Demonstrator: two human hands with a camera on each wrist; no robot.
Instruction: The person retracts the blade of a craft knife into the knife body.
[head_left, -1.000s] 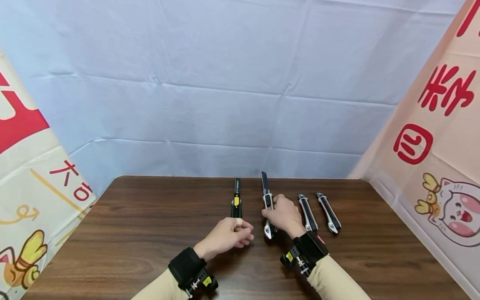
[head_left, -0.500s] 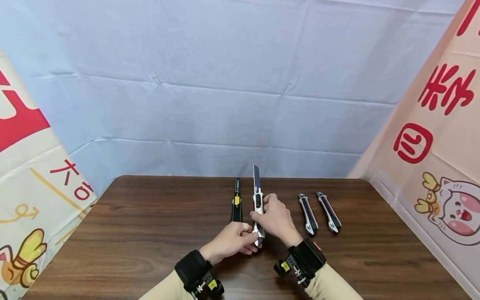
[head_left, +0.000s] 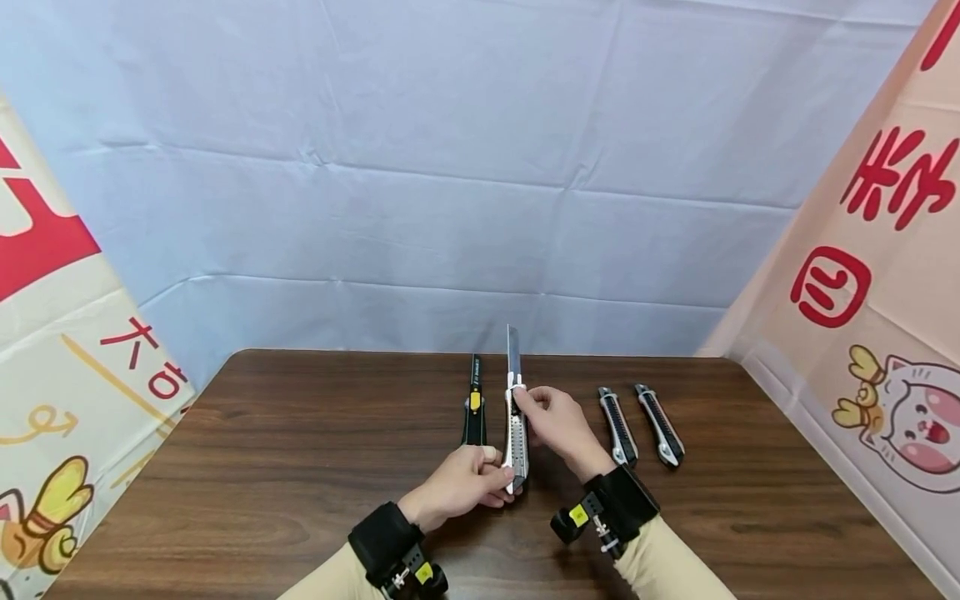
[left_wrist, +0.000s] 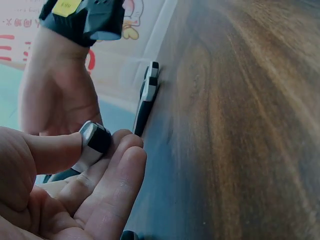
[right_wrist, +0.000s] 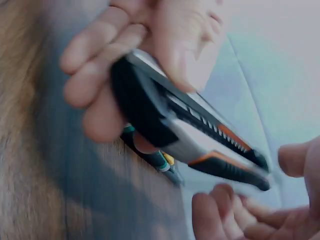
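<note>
A white-and-black utility knife (head_left: pixel 516 442) stands raised over the table with its long blade (head_left: pixel 513 348) out, pointing away. My left hand (head_left: pixel 461 479) pinches its butt end between thumb and fingers; the left wrist view shows that black-and-white end (left_wrist: pixel 95 142) under the thumb. Near the upper body my right hand (head_left: pixel 558 425) has its thumb by the slider. In the right wrist view, the knife (right_wrist: pixel 190 137) shows orange accents and a ridged track, and the right thumb (right_wrist: pixel 297 157) and fingers stand apart around its far end, which is blurred.
Just left of the raised knife lies a black utility knife (head_left: pixel 474 417) with a yellow slider. Two more white-and-black knives (head_left: pixel 618 429) lie to the right on the wooden table (head_left: pixel 300 442). A pale cloth (head_left: pixel 375 208) hangs behind, with printed banners at both sides.
The knife has moved left, from the right hand alone into the left hand's pinch. The right hand then shifted its thumb up toward the slider.
</note>
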